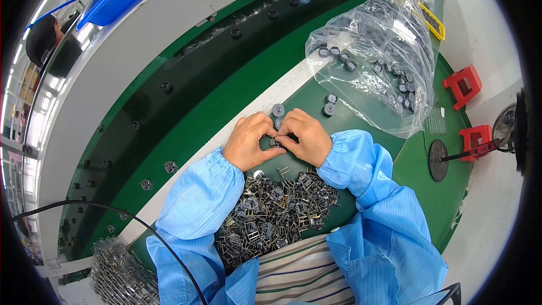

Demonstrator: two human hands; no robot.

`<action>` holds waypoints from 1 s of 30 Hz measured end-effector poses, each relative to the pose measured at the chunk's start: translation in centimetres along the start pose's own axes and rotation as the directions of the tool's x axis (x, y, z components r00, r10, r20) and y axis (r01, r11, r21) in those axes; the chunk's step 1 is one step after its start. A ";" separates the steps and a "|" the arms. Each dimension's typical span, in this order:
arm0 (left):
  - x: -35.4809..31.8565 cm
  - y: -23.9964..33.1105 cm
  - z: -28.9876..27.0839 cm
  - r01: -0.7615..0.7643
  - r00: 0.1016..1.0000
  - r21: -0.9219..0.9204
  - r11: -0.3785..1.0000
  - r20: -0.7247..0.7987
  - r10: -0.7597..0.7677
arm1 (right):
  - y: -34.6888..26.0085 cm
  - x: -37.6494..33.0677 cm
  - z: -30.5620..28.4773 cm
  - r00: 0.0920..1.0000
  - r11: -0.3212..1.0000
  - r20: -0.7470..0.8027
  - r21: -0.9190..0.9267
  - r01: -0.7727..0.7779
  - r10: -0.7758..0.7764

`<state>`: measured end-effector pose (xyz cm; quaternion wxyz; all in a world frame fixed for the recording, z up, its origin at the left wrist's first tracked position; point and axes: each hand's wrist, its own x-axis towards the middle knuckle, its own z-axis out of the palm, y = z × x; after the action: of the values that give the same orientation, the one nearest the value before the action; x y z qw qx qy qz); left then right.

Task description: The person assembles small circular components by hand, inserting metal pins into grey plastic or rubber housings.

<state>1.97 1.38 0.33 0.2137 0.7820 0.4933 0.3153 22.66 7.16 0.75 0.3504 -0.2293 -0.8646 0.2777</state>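
Note:
My left hand (248, 144) and my right hand (306, 137) meet over the green work surface. Fingertips of both pinch a small round part with metal pins (275, 143); the fingers cover much of it. Just beyond them lie a grey round cap (278, 109) and another round piece (279, 123), the latter close to the fingers. Two more dark round caps (329, 109) rest to the right. Between my forearms is a heap of small pinned metal-and-black parts (276, 206). Light blue sleeves cover both arms.
A dark conveyor belt (197, 65) carrying scattered round parts curves along the left. A clear plastic bag (372, 68) of dark caps lies at right. Clear trays with pinned parts (121, 271) stand lower left. Red stools (464, 86), a fan (504, 124) and a black cable (113, 205) also show.

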 end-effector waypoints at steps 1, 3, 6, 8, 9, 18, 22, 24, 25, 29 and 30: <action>0.0 0.0 0.0 0.002 1.000 0.001 1.000 -0.001 -0.002 | -0.1 0.0 0.1 1.000 1.000 0.001 0.001 0.001 -0.001; -0.1 -0.1 0.1 0.005 1.000 0.001 1.000 -0.008 -0.005 | -0.5 0.0 0.2 0.997 0.995 -0.033 -0.077 0.063 -0.066; 0.0 -0.1 0.0 0.010 1.000 -0.005 1.000 -0.003 -0.010 | -0.5 0.0 0.3 0.998 0.991 -0.026 -0.123 0.061 -0.065; 0.1 0.2 -0.1 -0.001 1.000 0.004 1.000 -0.015 0.001 | -0.1 -0.1 0.2 0.999 0.996 -0.011 -0.082 0.042 -0.043; 0.1 0.3 -0.1 -0.010 1.000 0.011 1.000 -0.028 0.010 | -0.3 0.1 0.0 1.000 0.999 0.008 -0.042 0.021 -0.021; 0.3 -4.1 -3.0 0.199 0.907 -0.005 0.980 -0.378 -0.186 | -0.8 -0.3 -2.6 0.856 0.895 0.469 0.446 -0.014 -0.220; -0.4 -5.0 -4.2 0.472 0.821 0.069 0.879 -0.398 -0.409 | -0.8 0.1 -2.0 0.850 0.901 0.495 0.429 -0.060 -0.179; 0.1 -3.0 -3.8 0.320 0.858 0.380 0.868 -0.504 -0.096 | -1.3 0.2 -3.0 0.846 0.923 0.506 0.219 -0.315 0.168; 0.5 -1.8 -3.8 0.209 0.907 0.332 0.920 -0.418 -0.055 | -0.9 -0.2 -2.9 0.892 0.936 0.413 0.205 -0.285 0.181; 1.0 1.7 -1.7 -0.062 0.970 0.429 0.901 -0.185 0.155 | -0.1 -0.6 -3.2 0.933 0.990 0.335 -0.096 -0.106 0.133; 0.8 1.8 -1.1 -0.116 0.974 0.481 0.869 -0.116 0.195 | -0.1 -0.5 -3.5 0.914 0.978 0.352 -0.106 -0.177 0.204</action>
<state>2.59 1.42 2.48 -0.0492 0.8196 0.5059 0.2644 25.50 7.94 2.71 0.1485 -0.2699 -0.8971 0.3167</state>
